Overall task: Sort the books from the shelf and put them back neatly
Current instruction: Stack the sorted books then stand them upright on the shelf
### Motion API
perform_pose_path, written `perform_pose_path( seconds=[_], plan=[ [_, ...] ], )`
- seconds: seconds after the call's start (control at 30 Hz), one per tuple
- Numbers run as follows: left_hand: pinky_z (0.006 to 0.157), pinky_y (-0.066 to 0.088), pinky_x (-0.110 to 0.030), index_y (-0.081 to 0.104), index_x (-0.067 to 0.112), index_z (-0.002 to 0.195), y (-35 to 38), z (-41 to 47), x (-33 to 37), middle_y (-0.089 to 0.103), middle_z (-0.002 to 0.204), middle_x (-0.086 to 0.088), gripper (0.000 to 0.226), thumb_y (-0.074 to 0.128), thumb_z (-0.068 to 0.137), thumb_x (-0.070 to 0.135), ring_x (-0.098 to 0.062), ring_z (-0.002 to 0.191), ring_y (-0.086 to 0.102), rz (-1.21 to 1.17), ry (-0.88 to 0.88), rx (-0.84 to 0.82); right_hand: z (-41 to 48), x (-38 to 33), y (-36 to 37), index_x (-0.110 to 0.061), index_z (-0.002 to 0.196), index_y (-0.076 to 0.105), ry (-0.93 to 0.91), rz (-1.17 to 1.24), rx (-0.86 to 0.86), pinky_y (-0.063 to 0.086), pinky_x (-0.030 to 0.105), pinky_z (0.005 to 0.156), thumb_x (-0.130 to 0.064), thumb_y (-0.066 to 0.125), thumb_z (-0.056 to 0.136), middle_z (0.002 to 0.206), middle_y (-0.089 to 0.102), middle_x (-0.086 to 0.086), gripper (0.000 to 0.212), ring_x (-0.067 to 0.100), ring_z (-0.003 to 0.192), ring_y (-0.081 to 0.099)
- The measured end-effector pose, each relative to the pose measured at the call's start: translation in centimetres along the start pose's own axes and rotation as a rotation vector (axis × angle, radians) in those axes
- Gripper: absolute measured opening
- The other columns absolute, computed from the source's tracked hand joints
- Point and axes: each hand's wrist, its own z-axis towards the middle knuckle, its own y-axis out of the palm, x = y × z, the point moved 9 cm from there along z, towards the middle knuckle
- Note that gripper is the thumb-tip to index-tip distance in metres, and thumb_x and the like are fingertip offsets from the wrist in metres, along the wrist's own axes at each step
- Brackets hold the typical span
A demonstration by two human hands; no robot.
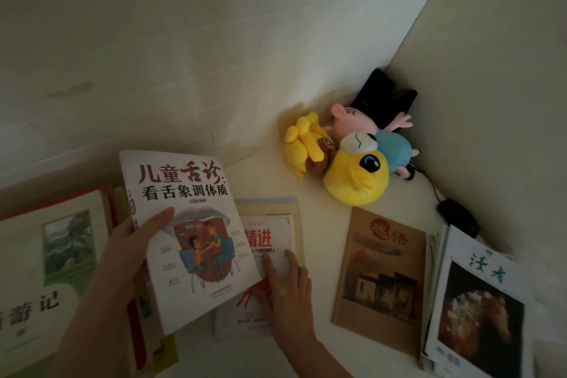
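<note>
white book (184, 190) tilts in left hand (124, 255), right hand (287, 288) presses red-titled book (271, 235).

Piled in the corner: yellow plush toy (352, 181) touching pink pig plush (352, 121) in blue, black object (386, 98) behind against the wall (491, 70); nearby, black mouse (457, 216) with cable (429, 176)
</note>
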Motion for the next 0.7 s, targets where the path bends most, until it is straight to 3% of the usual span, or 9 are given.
perform_pose_path(
  seconds=[0.1,0.2,0.27,0.37,0.43,0.5,0.53,0.6,0.7],
  plan=[
    [0.06,0.044,-0.032,0.056,0.028,0.088,-0.3,0.3,0.3,0.062,0.084,0.0,0.011,0.061,0.09,0.018,-0.021,0.073,0.06,0.011,0.013,0.005,0.3,0.4,-0.5,-0.037,0.141,0.037,0.033,0.05,0.014,0.046,0.042,0.094,-0.063,0.039,0.089,0.141,0.031,0.005,0.059,0.026,0.117,0.035],
    [0.062,0.046,-0.033,0.058,0.027,0.092,-0.1,0.5,0.3,0.065,0.088,-0.001,0.01,0.061,0.089,0.018,-0.023,0.076,0.061,-0.009,0.007,-0.024,0.7,3.8,-0.3,-0.029,0.149,0.02,0.325,0.5,-0.082,0.03,0.041,0.111,-0.049,0.059,0.088,0.145,0.02,0.001,0.075,0.023,0.131,0.027],
    [0.062,0.046,-0.034,0.058,0.026,0.098,0.6,0.4,-0.4,0.066,0.089,-0.002,0.011,0.06,0.09,0.019,-0.024,0.077,0.062,-0.032,-0.029,-0.071,0.8,5.5,-0.9,-0.022,0.147,0.026,0.442,0.774,-0.052,0.042,0.04,0.104,-0.038,0.062,0.09,0.141,0.032,0.004,0.07,0.02,0.127,0.039],
    [0.062,0.046,-0.035,0.061,0.024,0.1,2.6,-0.2,-2.0,0.071,0.084,-0.006,0.015,0.062,0.086,0.018,-0.026,0.071,0.067,-0.055,-0.109,-0.167,0.8,5.7,-2.3,-0.015,0.134,0.047,0.559,1.134,-0.044,0.051,0.023,0.082,-0.035,0.051,0.096,0.118,0.059,0.0,0.043,0.013,0.103,0.058],
    [0.064,0.05,-0.036,0.063,0.02,0.104,4.3,-0.5,-3.7,0.075,0.085,-0.008,0.026,0.065,0.077,0.021,-0.025,0.069,0.071,-0.072,-0.181,-0.257,1.2,5.2,-2.4,-0.013,0.125,0.058,0.598,1.403,-0.14,0.051,0.036,0.09,-0.048,0.039,0.095,0.11,0.069,0.006,0.05,0.022,0.102,0.064],
    [0.06,0.053,-0.034,0.063,0.013,0.108,5.6,-0.7,-5.7,0.074,0.088,-0.012,0.028,0.064,0.081,0.019,-0.026,0.071,0.07,-0.072,-0.254,-0.306,1.3,4.7,-2.8,-0.017,0.121,0.062,0.581,1.515,-0.255,0.048,0.045,0.098,-0.052,0.034,0.097,0.115,0.069,0.009,0.051,0.027,0.108,0.063],
    [0.058,0.054,-0.033,0.062,0.012,0.11,6.1,-0.8,-6.7,0.074,0.088,-0.012,0.026,0.063,0.084,0.017,-0.026,0.071,0.07,-0.066,-0.285,-0.314,1.4,5.3,-3.1,-0.017,0.121,0.062,0.54,1.441,-0.251,0.048,0.044,0.098,-0.046,0.038,0.098,0.12,0.067,0.008,0.044,0.025,0.11,0.062],
    [0.062,0.055,-0.034,0.062,0.013,0.11,7.0,-0.8,-8.4,0.074,0.089,-0.013,0.024,0.063,0.087,0.015,-0.029,0.077,0.07,-0.047,-0.312,-0.323,1.5,9.1,-3.9,-0.018,0.129,0.054,0.506,1.013,-0.078,0.044,0.04,0.102,-0.032,0.054,0.096,0.134,0.055,0.007,0.036,0.022,0.12,0.053],
    [0.073,0.054,-0.038,0.063,0.016,0.11,7.3,-0.7,-10.3,0.074,0.092,-0.012,0.025,0.066,0.085,0.014,-0.033,0.088,0.068,0.014,-0.315,-0.314,0.8,14.3,-3.7,-0.013,0.143,0.032,0.577,0.356,0.002,0.033,0.047,0.109,-0.038,0.062,0.089,0.146,0.034,0.017,0.068,0.032,0.134,0.03]
  ],
)
